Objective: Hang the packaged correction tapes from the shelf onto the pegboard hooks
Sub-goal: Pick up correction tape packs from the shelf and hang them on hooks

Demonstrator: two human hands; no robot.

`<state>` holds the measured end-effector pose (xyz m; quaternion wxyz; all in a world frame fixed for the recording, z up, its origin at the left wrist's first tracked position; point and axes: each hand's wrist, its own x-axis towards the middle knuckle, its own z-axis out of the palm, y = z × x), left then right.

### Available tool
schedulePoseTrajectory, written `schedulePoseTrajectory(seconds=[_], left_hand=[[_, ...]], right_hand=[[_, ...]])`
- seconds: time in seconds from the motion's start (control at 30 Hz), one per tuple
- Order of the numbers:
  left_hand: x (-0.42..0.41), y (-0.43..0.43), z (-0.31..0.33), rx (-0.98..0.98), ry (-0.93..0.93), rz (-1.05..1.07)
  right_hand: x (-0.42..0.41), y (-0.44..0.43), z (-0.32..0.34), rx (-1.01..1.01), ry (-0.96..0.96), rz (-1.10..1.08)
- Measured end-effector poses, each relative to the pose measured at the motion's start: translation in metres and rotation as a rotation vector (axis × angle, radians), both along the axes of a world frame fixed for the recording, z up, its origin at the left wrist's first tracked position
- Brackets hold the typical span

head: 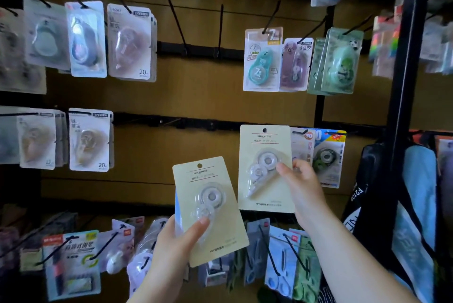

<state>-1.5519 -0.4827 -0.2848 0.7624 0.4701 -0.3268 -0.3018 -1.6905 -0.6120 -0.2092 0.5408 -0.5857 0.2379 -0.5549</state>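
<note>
- Head view: my left hand [176,241] grips the tilted correction tape pack [210,201]. The thumb presses on the clear blister and the fingers curl behind the card. A blue edge peeks out behind its left side, and I cannot tell whether more packs sit there.
- My right hand [302,180] pinches the upright correction tape pack [262,175] at its right edge, thumb on the blister, fingers tucked behind.
- That pack lies flat against the pegboard [196,91], with its hang hole straight above the right thumb. I cannot tell whether a hook passes through the hole.
- The tilted pack's top right corner sits just beside the upright pack's left edge.
- Open room: there is bare brown board up and left of both hands, with bare black hooks [176,23] well above the left hand.
- Tight side: just beyond the right fingers hangs a blue-and-yellow pack [329,155], close against the upright pack's edge. Farther right stands a black post [404,69].
- Below both wrists is a crowded lower row of packs [282,256], with hooks jutting toward me.
- Both held packs are matte cream card with rounded corners and a round punched hole. Each carries a glossy teardrop blister showing two pale reels.
</note>
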Motion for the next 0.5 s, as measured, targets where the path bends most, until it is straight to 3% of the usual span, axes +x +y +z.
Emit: schedulePoseTrajectory(seconds=[0.5], left_hand=[[0.035,-0.034,-0.016,0.004,0.003,0.071]], right_hand=[[0.044,-0.051,-0.001,-0.038,0.030,-0.153]])
